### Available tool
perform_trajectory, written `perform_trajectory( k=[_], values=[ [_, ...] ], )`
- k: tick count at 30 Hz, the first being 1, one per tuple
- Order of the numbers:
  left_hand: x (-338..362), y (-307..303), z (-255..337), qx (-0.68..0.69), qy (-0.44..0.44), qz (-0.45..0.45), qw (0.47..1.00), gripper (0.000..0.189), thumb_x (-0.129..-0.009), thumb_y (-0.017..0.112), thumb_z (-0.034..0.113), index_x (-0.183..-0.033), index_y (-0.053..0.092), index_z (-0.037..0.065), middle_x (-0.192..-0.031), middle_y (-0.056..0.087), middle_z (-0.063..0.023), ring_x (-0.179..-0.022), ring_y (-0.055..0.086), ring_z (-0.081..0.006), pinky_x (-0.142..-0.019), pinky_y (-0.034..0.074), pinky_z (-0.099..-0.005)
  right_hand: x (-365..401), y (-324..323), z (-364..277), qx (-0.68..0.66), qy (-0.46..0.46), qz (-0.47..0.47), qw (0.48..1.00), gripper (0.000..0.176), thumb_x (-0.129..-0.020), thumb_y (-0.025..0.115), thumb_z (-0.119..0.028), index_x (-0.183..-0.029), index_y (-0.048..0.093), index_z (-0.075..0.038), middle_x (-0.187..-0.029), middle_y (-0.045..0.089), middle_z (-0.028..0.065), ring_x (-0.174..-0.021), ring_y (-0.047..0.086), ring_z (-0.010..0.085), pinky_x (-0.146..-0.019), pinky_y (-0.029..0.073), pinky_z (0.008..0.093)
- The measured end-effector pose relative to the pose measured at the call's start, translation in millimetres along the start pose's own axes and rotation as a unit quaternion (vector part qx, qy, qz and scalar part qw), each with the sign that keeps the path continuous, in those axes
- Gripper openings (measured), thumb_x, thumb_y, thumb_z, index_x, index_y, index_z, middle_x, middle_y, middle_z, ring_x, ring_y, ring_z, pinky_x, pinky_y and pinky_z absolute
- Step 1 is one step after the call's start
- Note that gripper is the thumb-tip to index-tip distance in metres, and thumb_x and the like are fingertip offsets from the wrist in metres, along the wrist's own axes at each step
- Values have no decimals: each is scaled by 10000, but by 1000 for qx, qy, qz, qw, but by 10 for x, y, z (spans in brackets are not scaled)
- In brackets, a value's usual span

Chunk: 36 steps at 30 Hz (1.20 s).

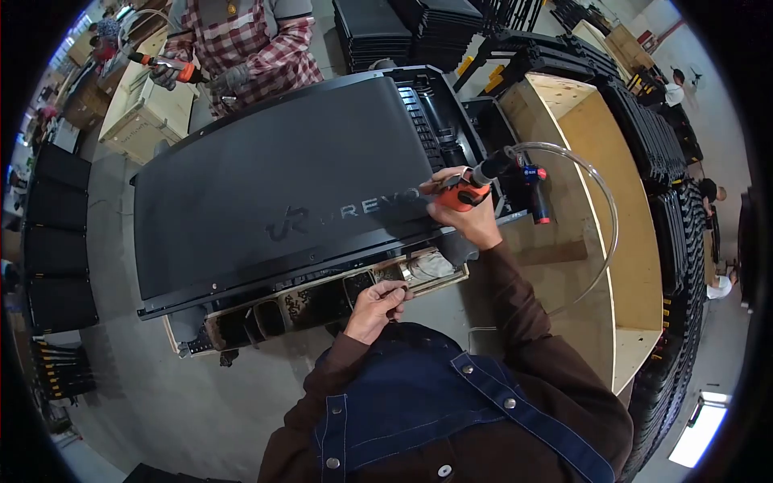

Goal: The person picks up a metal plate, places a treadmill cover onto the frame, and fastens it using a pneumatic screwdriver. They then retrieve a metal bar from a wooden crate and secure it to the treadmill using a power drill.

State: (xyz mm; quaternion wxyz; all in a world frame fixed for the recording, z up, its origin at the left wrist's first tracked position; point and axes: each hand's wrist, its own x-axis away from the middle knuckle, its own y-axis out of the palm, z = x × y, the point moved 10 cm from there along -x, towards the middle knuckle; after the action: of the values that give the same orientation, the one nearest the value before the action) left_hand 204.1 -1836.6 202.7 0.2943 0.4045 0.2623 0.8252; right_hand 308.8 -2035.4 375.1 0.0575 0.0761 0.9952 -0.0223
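Note:
My right hand (478, 221) is wrapped round an orange and black power screwdriver (465, 196), held over the right end of a long black treadmill-like machine (274, 173) with pale lettering. A clear hose (609, 201) runs from the tool in a loop to the right. My left hand (375, 311) is closed in a pinch near the machine's front edge; what its fingertips hold is too small to make out. Just beyond that hand lies a row of parts bins (268, 319), some with small dark pieces in them. A white plastic bag (431, 268) lies at the row's right end.
An open wooden box (636, 249) stands close on my right. A second red and black tool (538, 196) hangs beside it. Across the machine a co-worker in a checked shirt (266, 48) holds an orange power tool (183, 71). Black panels (374, 32) are stacked behind.

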Motion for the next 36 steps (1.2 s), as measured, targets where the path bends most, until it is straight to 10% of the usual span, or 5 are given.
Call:
perform_trajectory(
  k=[3, 5, 23, 31, 36],
  values=[
    [-8, -61, 7, 29, 35, 4, 999, 244, -977, 672, 150, -1181, 643, 19, -1024, 705, -69, -729, 574, -70, -641, 474, -231, 207, 227, -202, 148, -178, 136, 963, 362, -731, 758, 38, -1067, 642, -33, -1050, 704, 65, -984, 671, 158, -906, 518, 315],
    [-28, -67, 61, 53, 72, -6, 996, 238, -977, 671, 142, -1184, 640, 28, -1025, 699, -69, -731, 572, -74, -631, 459, -232, 97, 282, -255, 65, -80, -46, 994, 273, -737, 744, 25, -995, 663, -18, -998, 699, 46, -919, 657, 133, -871, 519, 300],
    [25, 333, -107, 125, 3, -62, 990, 193, -986, 663, 169, -1133, 624, 50, -969, 693, -61, -679, 530, -69, -607, 431, -224, 1479, -351, 499, -441, 18, 291, 849, 325, -891, 661, -70, -1179, 512, -98, -1102, 617, 86, -998, 613, 249, -1039, 468, 505],
    [965, -315, 1048, -368, 413, 246, 796, 137, -915, 668, 49, -1039, 635, 1, -911, 708, -151, -830, 720, -249, -701, 544, -326, 1180, 676, 911, -454, 113, 295, 833, 169, -915, 655, -82, -1062, 582, -45, -1065, 671, 113, -966, 629, 258, -939, 529, 457],
    [1149, -1333, 1110, -76, 209, 131, 966, 170, -1006, 616, 131, -1128, 632, 14, -888, 676, -40, -567, 449, -42, -498, 349, -193, 669, 1855, 515, -406, 91, 180, 891, 347, -903, 654, -55, -1217, 510, -94, -1163, 627, 132, -983, 620, 243, -1035, 469, 447]
  ],
)
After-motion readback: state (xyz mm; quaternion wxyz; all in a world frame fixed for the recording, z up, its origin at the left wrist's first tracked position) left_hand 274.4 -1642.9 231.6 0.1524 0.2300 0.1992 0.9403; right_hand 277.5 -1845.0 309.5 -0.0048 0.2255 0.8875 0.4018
